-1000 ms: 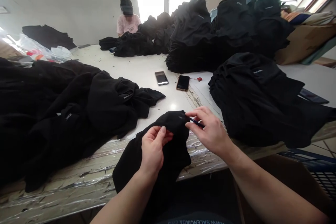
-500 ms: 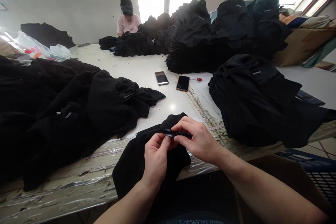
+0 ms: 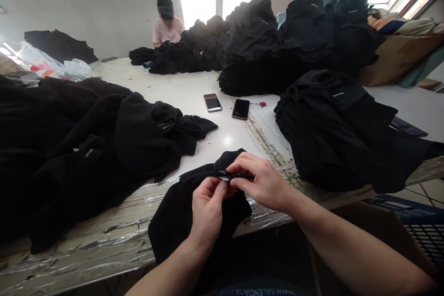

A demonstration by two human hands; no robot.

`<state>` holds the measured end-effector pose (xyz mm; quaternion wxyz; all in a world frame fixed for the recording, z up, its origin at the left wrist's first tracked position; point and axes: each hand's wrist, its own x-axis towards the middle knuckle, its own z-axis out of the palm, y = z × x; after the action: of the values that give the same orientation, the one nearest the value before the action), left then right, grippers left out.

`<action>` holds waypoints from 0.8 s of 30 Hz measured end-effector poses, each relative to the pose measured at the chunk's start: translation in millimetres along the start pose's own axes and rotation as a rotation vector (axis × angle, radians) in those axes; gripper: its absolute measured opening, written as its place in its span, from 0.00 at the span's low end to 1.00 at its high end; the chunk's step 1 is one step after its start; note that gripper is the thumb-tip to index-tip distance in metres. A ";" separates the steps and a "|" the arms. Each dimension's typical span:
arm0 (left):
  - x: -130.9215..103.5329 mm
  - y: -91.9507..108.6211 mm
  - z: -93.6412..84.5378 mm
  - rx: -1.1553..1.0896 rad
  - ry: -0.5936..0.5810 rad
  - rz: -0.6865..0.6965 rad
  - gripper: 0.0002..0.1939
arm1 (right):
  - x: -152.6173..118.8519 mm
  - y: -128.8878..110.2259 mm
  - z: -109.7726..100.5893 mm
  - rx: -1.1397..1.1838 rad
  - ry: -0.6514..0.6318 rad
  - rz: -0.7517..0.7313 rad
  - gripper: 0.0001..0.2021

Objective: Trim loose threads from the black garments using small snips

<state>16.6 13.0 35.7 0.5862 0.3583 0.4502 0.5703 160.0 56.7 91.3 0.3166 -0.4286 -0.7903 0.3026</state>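
A black garment (image 3: 169,217) lies bunched at the table's near edge, part of it hanging over. My left hand (image 3: 207,208) pinches a fold of it between thumb and fingers. Just to the right, my right hand (image 3: 262,179) is closed around small thread snips (image 3: 224,175), dark with a shiny pale blade pointing left. The blade's tip meets the cloth close to my left thumb. My fingers hide most of the snips' handle and the exact spot where blade and fabric touch.
Black garments (image 3: 138,134) heap on the left; a stack of them (image 3: 333,125) lies right. Two phones (image 3: 212,102) rest mid-table. Higher black piles (image 3: 263,55) stand behind, beside a cardboard box (image 3: 398,58). A person in pink (image 3: 168,30) is at the far side. A blue crate (image 3: 409,222) sits below right.
Both hands stay in nearly the same place on the garment. The blade between them shows slightly brighter. The whole view has shifted very slightly.
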 end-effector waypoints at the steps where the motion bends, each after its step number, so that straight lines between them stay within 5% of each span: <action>1: -0.4 0.5 0.7 -0.005 -0.005 0.000 0.09 | 0.2 -0.4 0.6 -0.005 -0.001 -0.016 0.08; 12: -3.4 -0.9 0.6 0.023 -0.005 -0.006 0.09 | -1.0 0.0 2.6 0.005 0.007 -0.058 0.06; 24: -9.4 8.4 1.5 0.059 0.018 0.011 0.10 | -8.3 -6.9 -1.8 0.204 0.054 0.085 0.04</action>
<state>15.7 4.5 45.1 0.5681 0.3726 0.4701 0.5634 161.7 46.8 95.6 0.3667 -0.4352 -0.7278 0.3827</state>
